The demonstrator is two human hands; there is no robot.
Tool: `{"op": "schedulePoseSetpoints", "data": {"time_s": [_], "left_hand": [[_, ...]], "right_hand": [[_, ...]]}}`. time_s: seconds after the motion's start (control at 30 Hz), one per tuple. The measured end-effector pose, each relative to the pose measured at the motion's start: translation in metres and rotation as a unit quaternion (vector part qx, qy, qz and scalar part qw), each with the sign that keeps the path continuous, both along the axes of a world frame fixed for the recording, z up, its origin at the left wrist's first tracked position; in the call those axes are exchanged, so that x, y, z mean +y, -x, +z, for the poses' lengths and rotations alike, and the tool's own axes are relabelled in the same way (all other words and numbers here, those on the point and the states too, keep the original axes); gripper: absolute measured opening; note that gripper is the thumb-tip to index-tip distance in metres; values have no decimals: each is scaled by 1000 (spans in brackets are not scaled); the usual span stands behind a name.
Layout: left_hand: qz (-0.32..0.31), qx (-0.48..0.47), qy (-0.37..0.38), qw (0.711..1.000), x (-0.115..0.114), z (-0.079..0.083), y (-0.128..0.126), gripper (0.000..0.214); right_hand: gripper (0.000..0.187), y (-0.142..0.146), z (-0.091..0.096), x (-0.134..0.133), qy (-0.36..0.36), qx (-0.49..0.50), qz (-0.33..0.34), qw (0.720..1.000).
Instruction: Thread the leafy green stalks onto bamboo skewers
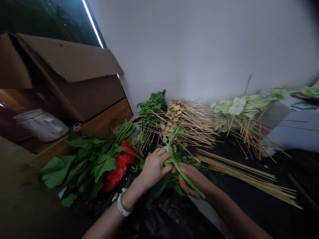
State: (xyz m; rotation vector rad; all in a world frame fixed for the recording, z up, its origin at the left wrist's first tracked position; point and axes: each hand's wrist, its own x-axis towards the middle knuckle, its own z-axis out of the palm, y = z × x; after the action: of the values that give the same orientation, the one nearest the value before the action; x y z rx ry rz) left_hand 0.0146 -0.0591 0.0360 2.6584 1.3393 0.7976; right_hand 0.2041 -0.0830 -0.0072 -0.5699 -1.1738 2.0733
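A thick leafy green stalk (187, 179) slants across the middle of the view, its leaf (178, 131) at the upper end. My right hand (194, 180) is wrapped around its lower half, with the cut end jutting out past the palm. At the stalk's side, my left hand (155, 167) pinches a small side shoot near the middle; its fingertips are partly hidden. A ring and a beaded bracelet are on my left hand and wrist. Below both hands lie loose green leaves and stems (174, 186) on black plastic sheeting (159, 215).
Leafy greens (84, 162) lie left beside a red plastic bag (119, 166). Behind are skewered round slices (175, 109) and another bunch of greens (154, 103). Skewered pale leaves (239, 106) and bare bamboo skewers (254, 181) are right. A cardboard box (74, 89) stands upper left.
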Motion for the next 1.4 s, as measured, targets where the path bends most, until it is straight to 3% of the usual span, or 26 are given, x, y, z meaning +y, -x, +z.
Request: {"op": "schedulePoseSetpoints", "data": {"time_s": [0.07, 0.17, 0.3, 0.43, 0.6, 0.77, 0.97, 1.17, 1.4], "left_hand": [[35, -85, 17, 996, 9, 3, 8, 13], [134, -201, -20, 970, 24, 13, 37, 16], [190, -257, -41, 947, 29, 31, 74, 21], [158, -214, -8, 964, 16, 35, 69, 22], [28, -65, -101, 992, 10, 19, 40, 23], [-13, 61, -165, 984, 15, 9, 33, 31], [-10, 68, -192, 979, 13, 9, 35, 36], [13, 59, -172, 983, 13, 7, 38, 19], [-18, 17, -137, 990, 0, 1, 36, 19]], "right_hand": [[33, -3, 1, 1, -1, -7, 1, 1000], [33, -7, 2, 3, 3, -24, -6, 1000], [35, -9, 3, 3, 3, -47, -26, 999], [39, -7, 2, 2, -5, -70, -24, 997], [40, -6, 0, 0, -21, -78, -1, 997], [38, -7, 0, -1, -25, -78, 27, 996], [39, -6, 1, -2, -26, -81, 47, 995], [40, -5, -1, -2, -20, -90, 46, 995], [41, -3, -2, 1, -33, -148, -48, 987]]}}
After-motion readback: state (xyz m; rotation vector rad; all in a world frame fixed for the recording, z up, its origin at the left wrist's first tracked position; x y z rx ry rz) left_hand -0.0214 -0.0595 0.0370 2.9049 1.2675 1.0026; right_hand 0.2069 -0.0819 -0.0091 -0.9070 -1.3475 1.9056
